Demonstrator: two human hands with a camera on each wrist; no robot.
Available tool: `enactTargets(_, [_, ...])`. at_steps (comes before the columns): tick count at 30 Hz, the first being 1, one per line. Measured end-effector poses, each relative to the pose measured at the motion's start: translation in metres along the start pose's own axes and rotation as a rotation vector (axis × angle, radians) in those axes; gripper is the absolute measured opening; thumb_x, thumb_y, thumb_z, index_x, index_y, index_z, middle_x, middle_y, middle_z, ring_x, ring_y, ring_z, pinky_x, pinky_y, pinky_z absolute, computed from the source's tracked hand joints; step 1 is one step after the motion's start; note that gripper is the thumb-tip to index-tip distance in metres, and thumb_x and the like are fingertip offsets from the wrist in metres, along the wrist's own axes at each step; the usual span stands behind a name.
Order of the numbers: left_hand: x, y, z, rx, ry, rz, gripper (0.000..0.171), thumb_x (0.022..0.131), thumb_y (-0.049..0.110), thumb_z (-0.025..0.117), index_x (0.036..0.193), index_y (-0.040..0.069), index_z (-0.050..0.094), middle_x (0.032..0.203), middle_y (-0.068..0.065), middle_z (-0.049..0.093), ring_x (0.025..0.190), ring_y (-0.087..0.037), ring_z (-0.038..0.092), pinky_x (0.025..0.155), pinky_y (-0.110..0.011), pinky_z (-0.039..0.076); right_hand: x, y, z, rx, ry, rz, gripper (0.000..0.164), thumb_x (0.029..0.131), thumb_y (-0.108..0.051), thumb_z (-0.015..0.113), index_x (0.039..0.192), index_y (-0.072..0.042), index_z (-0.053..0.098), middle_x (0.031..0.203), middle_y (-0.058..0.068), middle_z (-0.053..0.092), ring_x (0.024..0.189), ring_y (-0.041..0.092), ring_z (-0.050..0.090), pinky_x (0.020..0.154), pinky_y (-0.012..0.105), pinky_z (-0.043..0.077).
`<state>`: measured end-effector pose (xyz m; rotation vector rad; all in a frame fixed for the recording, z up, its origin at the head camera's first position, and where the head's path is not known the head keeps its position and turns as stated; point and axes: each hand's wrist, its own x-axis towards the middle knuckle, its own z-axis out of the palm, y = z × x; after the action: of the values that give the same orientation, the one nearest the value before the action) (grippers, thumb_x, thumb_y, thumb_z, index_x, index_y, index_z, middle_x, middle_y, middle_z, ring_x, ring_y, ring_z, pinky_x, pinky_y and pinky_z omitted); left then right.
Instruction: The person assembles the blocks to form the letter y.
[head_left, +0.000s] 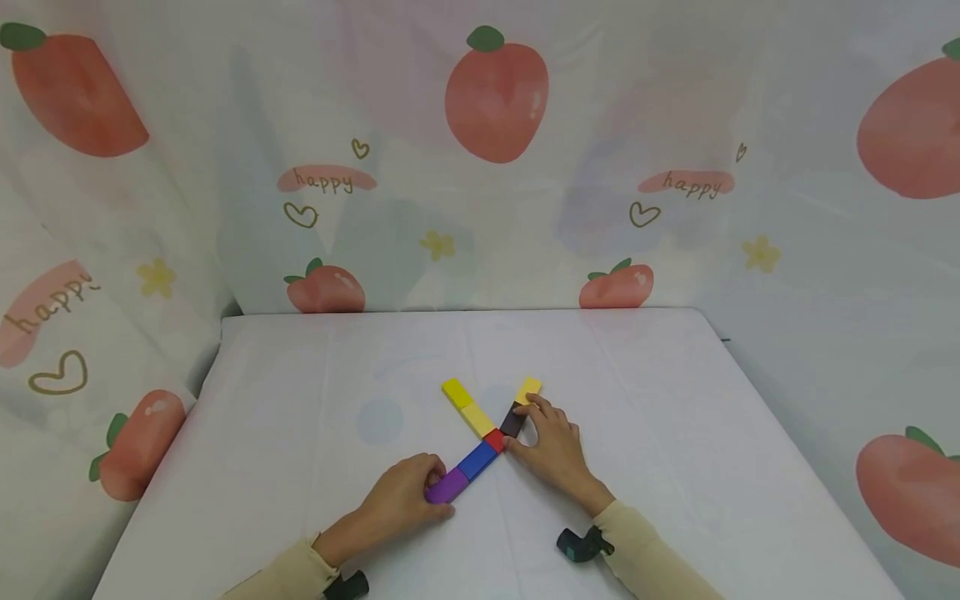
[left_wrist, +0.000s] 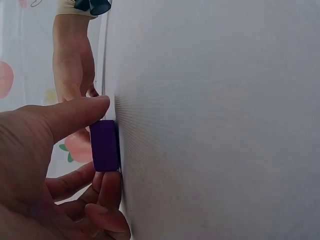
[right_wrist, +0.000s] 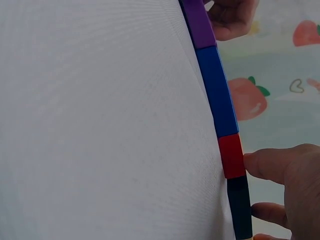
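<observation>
On the white table, rectangular blocks lie end to end in a Y shape. My left hand [head_left: 401,496] pinches the purple block [head_left: 447,486] at the near end, its thumb on one side and fingers on the other. The blue block [head_left: 477,461] follows, then the red block [head_left: 494,440] at the junction. A pale yellow block [head_left: 477,421] and a bright yellow block [head_left: 456,392] form the left branch. The black block [head_left: 513,422] and another yellow block [head_left: 528,387] form the right one. My right hand [head_left: 552,446] touches the red block with its thumb and the black block with a finger.
A white cloth covers the table [head_left: 300,417], whose far edge meets a patterned curtain [head_left: 480,208] printed with fruit and hearts. Dark wrist cameras [head_left: 581,546] sit at both sleeves.
</observation>
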<state>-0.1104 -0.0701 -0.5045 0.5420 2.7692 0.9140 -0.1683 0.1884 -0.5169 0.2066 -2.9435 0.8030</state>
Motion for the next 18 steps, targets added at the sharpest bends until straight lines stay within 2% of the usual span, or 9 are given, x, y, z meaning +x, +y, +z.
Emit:
enactTargets(9, [0.0029,0.001,0.0028,0.018,-0.023,-0.018,0.047,0.075,0.04,0.082,0.109,0.014,0.063,0.089,0.008,0.059,0.073,-0.003,0.049,0.064,-0.019,0.042,-0.0005,0.0014,0.0009,0.006,-0.003,0.011,0.046,0.082,-0.038,0.076,0.122,-0.021,0.062,0.15,0.007,0.045,0.13,0.035,0.046,0.094,0.053,0.036])
enactTargets(14, [0.0046,0.0011,0.0026,0.008,0.01,-0.02,0.038,0.084,0.041,0.074,0.11,0.015,0.064,0.089,0.008,0.059,0.072,-0.004,0.049,0.061,-0.019,0.041,0.0004,0.0031,-0.0011,0.024,-0.011,0.004,0.048,0.083,-0.04,0.075,0.125,-0.02,0.061,0.15,0.008,0.045,0.13,0.036,0.046,0.094,0.054,0.037])
enactTargets(18, [0.0075,0.0011,-0.0017,-0.011,0.039,-0.056,0.032,0.089,0.04,0.069,0.11,0.017,0.064,0.088,0.009,0.057,0.072,-0.005,0.048,0.06,-0.02,0.04,0.0026,0.0066,-0.0071,0.107,-0.029,0.008,0.051,0.085,-0.041,0.073,0.129,-0.018,0.059,0.152,0.01,0.042,0.137,0.037,0.043,0.103,0.06,0.037])
